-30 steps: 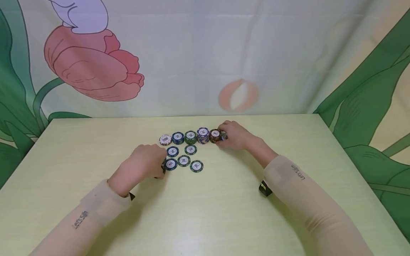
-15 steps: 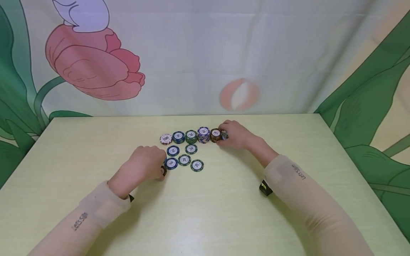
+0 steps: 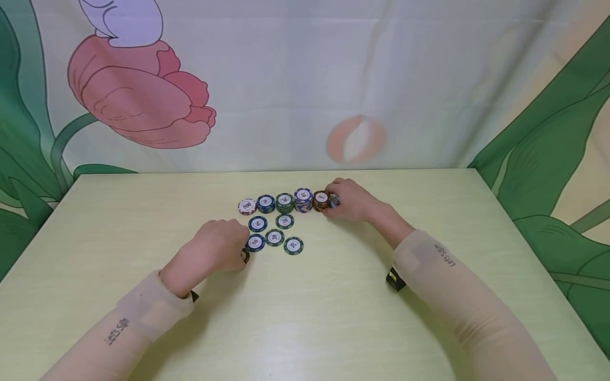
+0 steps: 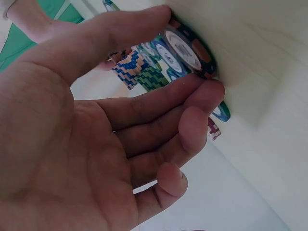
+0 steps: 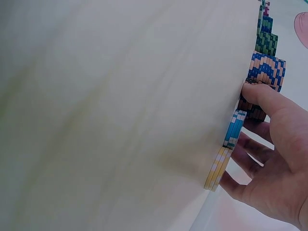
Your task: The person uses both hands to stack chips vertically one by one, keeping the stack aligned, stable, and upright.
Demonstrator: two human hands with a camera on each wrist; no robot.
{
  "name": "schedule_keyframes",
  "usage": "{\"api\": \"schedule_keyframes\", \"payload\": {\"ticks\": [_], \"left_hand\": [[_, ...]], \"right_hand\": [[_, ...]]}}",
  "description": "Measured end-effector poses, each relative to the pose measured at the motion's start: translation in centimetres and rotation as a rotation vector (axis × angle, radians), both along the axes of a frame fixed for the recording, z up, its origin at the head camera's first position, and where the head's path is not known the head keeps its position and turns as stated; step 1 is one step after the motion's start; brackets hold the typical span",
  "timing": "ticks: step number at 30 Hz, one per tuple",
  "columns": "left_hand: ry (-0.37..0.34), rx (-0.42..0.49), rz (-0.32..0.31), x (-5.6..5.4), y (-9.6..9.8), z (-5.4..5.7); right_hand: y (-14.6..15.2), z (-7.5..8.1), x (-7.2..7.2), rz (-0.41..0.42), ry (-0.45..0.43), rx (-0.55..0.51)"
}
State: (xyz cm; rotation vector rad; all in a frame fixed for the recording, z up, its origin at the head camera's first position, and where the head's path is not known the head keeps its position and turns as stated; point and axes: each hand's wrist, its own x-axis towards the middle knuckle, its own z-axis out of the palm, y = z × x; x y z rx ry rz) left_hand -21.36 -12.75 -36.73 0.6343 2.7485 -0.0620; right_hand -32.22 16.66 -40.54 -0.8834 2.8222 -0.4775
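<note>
My left hand (image 3: 216,244) pinches a black-and-orange poker chip (image 4: 188,48) between thumb and fingertips, low over the table; in the head view the hand hides most of it. Just right of it lie loose blue 50 chips (image 3: 256,243) and green 20 chips (image 3: 293,245). At the back row's right end, my right hand (image 3: 351,201) holds the brown 100 chip stack (image 3: 321,200), thumb on the near side. The tall blue-and-peach 10 stack (image 3: 303,200) adjoins it. Beside the hand in the right wrist view stand light-blue chips (image 5: 234,129) and yellow chips (image 5: 218,168).
Leftward along the back row stand a green stack (image 3: 285,202), a blue stack (image 3: 266,203) and a pale 500 stack (image 3: 247,206). The pale wooden table (image 3: 305,317) ends at a printed curtain (image 3: 267,95) behind.
My left hand has shifted slightly toward the near side with the black-and-orange chip, which lies flatter against the blue chip's edge. The right hand stays at the brown stack.
</note>
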Motion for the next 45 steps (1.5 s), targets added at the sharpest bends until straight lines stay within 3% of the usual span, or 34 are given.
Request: {"api": "schedule_keyframes", "payload": {"ticks": [17, 27, 34, 45], "left_hand": [[0.03, 0.142, -0.063, -0.7, 1.7, 1.2], [0.032, 0.244, -0.069, -1.8, 3.4, 0.6], [0.108, 0.299, -0.099, -2.8, 4.5, 0.1], [0.165, 0.384, -0.106, -3.8, 6.0, -0.6]], "right_hand": [[0.1, -0.3, -0.2, -0.009, -0.004, 0.011], [0.0, -0.1, 0.0, -0.004, -0.008, 0.004], [0.0, -0.1, 0.0, -0.005, -0.003, 0.003], [0.0, 0.0, 0.0, -0.008, 0.001, -0.001]]}}
